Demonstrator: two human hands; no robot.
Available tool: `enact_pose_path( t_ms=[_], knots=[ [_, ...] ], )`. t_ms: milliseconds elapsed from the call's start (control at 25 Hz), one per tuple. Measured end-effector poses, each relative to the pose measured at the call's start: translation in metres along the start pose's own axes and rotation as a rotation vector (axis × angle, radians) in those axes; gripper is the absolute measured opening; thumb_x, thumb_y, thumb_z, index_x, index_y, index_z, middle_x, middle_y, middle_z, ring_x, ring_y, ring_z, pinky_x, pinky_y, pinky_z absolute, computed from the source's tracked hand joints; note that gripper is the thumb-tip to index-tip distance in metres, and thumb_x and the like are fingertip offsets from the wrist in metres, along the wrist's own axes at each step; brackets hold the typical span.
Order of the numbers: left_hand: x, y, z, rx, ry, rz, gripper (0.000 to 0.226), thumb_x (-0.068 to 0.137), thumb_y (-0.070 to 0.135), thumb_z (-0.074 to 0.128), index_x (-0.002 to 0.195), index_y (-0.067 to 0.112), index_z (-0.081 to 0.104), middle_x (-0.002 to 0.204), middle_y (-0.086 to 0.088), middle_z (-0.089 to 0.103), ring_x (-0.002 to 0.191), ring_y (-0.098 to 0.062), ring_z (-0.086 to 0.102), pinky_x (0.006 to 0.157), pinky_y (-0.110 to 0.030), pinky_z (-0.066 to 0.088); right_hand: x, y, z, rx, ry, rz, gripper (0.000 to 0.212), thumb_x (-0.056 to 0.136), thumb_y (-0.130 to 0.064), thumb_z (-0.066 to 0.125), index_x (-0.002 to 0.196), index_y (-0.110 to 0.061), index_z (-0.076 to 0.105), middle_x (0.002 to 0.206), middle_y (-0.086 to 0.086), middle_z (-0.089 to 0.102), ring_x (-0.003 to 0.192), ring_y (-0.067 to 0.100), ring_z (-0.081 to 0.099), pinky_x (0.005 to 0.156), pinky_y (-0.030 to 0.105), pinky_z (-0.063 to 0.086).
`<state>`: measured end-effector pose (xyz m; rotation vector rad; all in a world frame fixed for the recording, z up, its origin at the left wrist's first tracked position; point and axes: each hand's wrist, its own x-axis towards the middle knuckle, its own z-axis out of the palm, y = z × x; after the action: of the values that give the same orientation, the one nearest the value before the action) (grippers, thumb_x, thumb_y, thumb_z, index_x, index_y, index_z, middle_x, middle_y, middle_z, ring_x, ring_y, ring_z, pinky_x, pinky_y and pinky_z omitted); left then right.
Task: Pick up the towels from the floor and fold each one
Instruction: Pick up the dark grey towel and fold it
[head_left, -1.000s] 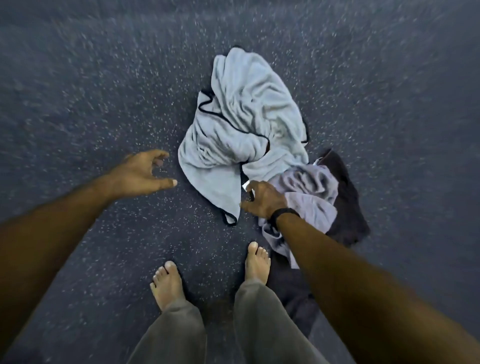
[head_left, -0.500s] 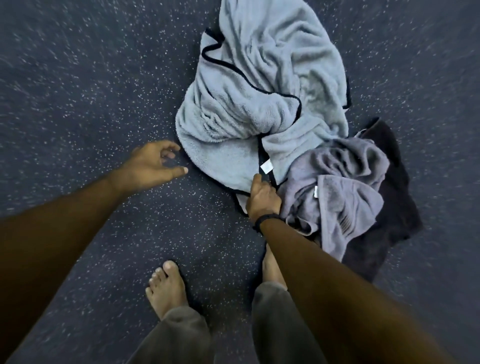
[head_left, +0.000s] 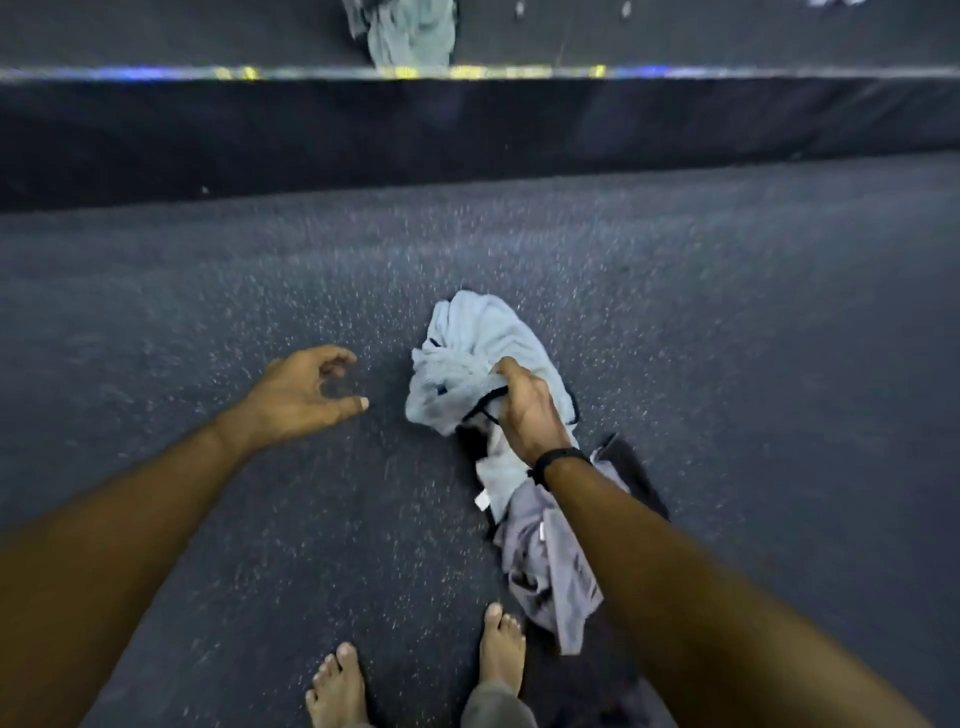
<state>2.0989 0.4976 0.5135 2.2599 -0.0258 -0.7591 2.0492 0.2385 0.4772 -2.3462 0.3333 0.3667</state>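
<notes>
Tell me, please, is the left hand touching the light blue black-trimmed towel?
Apart. The head view shows bare speckled floor between the left hand and the light blue black-trimmed towel.

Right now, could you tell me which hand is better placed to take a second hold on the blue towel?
Left. The left hand hovers empty beside the blue towel; the right hand already grips it.

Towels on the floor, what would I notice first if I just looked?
The right hand grips a bunched light blue towel in the middle of the dark speckled floor. The left hand hovers beside it, fingers curled, holding nothing. A grey towel and a black towel lie just behind the right wrist, near two bare feet.
</notes>
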Motion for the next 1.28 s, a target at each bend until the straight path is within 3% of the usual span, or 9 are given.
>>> enact_pose_path(
  t_ms=[120,200,360,680,880,1120,1280],
  knots=[
    [-0.045,0.091,-0.086,0.048,0.101,0.097,0.058,0.078,0.025,0.077,0.129,0.01,0.055,0.117,-0.002,0.058,0.11,-0.016,0.055,0.097,-0.025,0.039,-0.008,-0.092,-0.108,0.183,0.111,-0.069,0.013,0.092,-0.012,0.041,0.089,-0.007,0.052,0.078,-0.004,0.046,0.069,0.007,0.036,0.066,0.032,0.034],
    [-0.082,0.149,-0.145,0.086,0.201,0.153,0.058,0.078,0.027,0.078,0.129,0.011,0.055,0.12,-0.004,0.06,0.108,-0.016,0.056,0.097,-0.026,0.039,-0.016,-0.155,-0.181,0.175,0.179,-0.141,0.01,0.088,-0.014,0.04,0.081,-0.012,0.046,0.07,-0.001,0.051,0.062,0.011,0.038,0.06,0.036,0.038],
    [-0.155,0.242,-0.246,0.112,0.348,0.24,0.056,0.077,0.029,0.078,0.127,0.016,0.056,0.115,-0.003,0.062,0.101,-0.013,0.055,0.089,-0.023,0.04,-0.039,-0.273,-0.315,-0.059,0.309,-0.371,0.023,0.077,-0.002,0.041,0.083,-0.019,0.055,0.08,0.01,0.063,0.074,0.029,0.059,0.065,0.042,0.05],
    [-0.312,0.369,-0.396,0.173,0.586,0.404,0.058,0.077,0.029,0.078,0.128,0.014,0.055,0.115,-0.002,0.062,0.112,-0.019,0.058,0.1,-0.03,0.041,-0.14,-0.5,-0.51,-0.186,0.554,-0.698,0.033,0.069,0.002,0.04,0.082,-0.017,0.063,0.084,0.011,0.067,0.082,0.032,0.061,0.076,0.041,0.053],
    [-0.388,0.386,-0.469,0.181,0.719,0.418,0.059,0.076,0.034,0.078,0.128,0.018,0.056,0.114,0.001,0.062,0.107,-0.018,0.06,0.096,-0.032,0.047,-0.196,-0.596,-0.555,-0.156,0.626,-0.817,0.03,0.072,0.005,0.039,0.087,-0.018,0.049,0.089,0.014,0.061,0.081,0.034,0.056,0.072,0.043,0.052],
    [-0.459,0.347,-0.51,0.204,0.832,0.332,0.057,0.077,0.035,0.077,0.127,0.019,0.054,0.111,0.001,0.06,0.103,-0.016,0.058,0.093,-0.028,0.044,-0.224,-0.67,-0.528,-0.194,0.593,-1.014,0.021,0.072,0.007,0.052,0.081,-0.005,0.066,0.086,0.017,0.067,0.089,0.033,0.06,0.076,0.036,0.05],
    [-0.519,0.309,-0.523,0.177,0.953,0.218,0.06,0.076,0.035,0.078,0.128,0.017,0.055,0.113,-0.002,0.061,0.102,-0.017,0.058,0.094,-0.029,0.046,-0.251,-0.719,-0.484,-0.139,0.465,-1.164,0.01,0.074,0.005,0.065,0.078,-0.003,0.069,0.078,0.008,0.067,0.076,0.02,0.06,0.066,0.023,0.039]
  ],
)
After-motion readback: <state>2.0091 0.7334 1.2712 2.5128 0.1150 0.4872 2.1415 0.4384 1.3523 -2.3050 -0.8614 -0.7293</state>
